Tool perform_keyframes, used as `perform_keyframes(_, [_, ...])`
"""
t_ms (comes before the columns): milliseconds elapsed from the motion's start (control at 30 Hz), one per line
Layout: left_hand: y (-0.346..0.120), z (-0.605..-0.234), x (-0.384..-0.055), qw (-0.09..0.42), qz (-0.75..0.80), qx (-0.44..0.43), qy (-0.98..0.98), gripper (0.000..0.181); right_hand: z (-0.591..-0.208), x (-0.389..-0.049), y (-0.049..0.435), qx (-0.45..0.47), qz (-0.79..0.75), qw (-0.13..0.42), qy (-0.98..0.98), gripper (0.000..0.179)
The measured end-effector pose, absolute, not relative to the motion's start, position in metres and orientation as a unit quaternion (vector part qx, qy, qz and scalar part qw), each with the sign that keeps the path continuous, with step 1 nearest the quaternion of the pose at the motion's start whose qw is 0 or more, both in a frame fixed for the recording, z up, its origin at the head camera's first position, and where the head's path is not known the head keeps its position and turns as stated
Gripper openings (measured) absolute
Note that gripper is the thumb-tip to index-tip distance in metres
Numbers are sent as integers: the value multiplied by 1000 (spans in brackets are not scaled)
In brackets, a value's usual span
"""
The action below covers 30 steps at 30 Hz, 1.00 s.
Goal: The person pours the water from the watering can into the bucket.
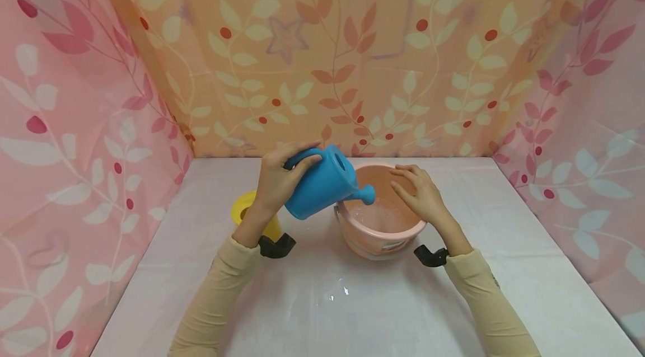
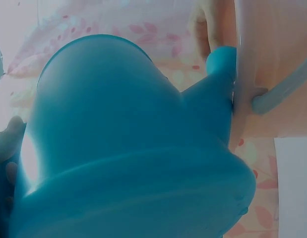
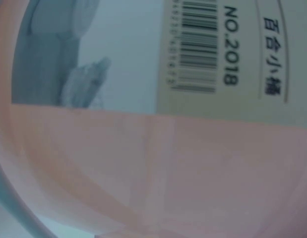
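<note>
A light blue watering can (image 1: 322, 183) is held by its handle in my left hand (image 1: 279, 175), tilted to the right. Its round spout head (image 1: 368, 195) hangs over the opening of a pink bucket (image 1: 385, 242). The left wrist view shows the can's blue body (image 2: 108, 129) close up, with the bucket's wall (image 2: 277, 39) beside the spout. My right hand (image 1: 423, 197) rests over the bucket's right rim, fingers loosely extended over the opening. A printed label (image 3: 213, 54) on the bucket fills the top of the right wrist view.
A yellow round container (image 1: 274, 228) stands behind my left wrist, partly hidden. Small wet spots (image 1: 345, 290) shine on the white tabletop (image 1: 322, 323) in front of the bucket. Patterned curtains (image 1: 332, 55) enclose the back and sides.
</note>
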<state>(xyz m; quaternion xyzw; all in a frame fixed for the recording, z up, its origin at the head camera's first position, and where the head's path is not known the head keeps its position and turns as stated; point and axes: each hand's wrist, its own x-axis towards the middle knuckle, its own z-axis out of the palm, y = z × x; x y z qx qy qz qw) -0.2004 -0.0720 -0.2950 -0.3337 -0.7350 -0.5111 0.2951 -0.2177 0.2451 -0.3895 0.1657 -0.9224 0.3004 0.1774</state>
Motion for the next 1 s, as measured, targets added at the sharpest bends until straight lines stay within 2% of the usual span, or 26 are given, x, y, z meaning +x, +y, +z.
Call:
perform_keyframes(200, [-75, -306, -216, 295, -497, -342, -741, 33, -390, -218, 245, 163, 298, 173, -924, 35])
perform_keyframes(1000, [-74, -297, -216, 277, -483, -352, -753, 32, -390, -218, 246, 161, 305, 170, -923, 35])
